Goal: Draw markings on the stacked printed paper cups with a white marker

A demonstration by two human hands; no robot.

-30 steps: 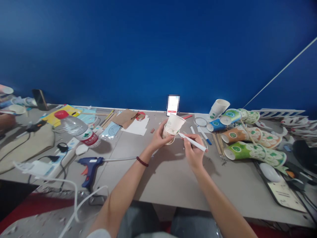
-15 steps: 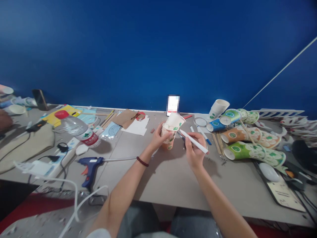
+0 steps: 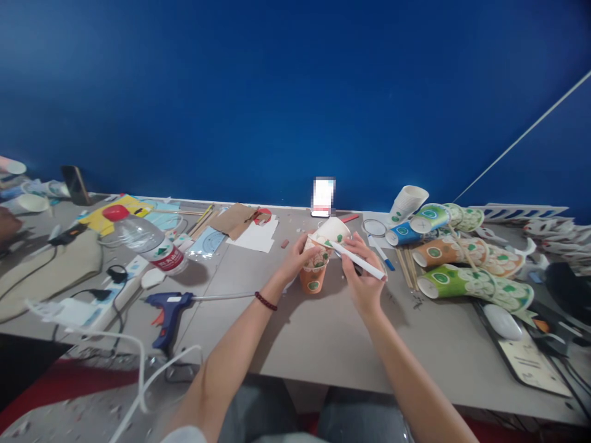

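Orange-patterned paper cups [image 3: 313, 280] are joined in a curved piece just above the grey table, with a white-rimmed paper cup [image 3: 334, 230] tilted to the right at the top. My left hand [image 3: 298, 261] is closed round the side of this piece. Between the fingers of my right hand [image 3: 362, 280] is a white marker [image 3: 362, 261], its tip end against or very near the upper cup's wall. Some right fingers are close to that cup's rim; whether they touch it I cannot tell. A propped-up phone [image 3: 323, 197] with a blurred screen stands behind the cups.
On the left lie a blue glue gun [image 3: 170, 314], a water bottle [image 3: 150, 243] and a power strip [image 3: 122, 286]. To the right are joined paper cups [image 3: 436, 282], a cup stack [image 3: 409, 203], wooden sticks [image 3: 405, 267] and a blue-capped marker [image 3: 382, 253].
The upper cup has tilted further right and the lower orange cup now shows more fully. My right hand has moved in, bringing the marker up to the cup.
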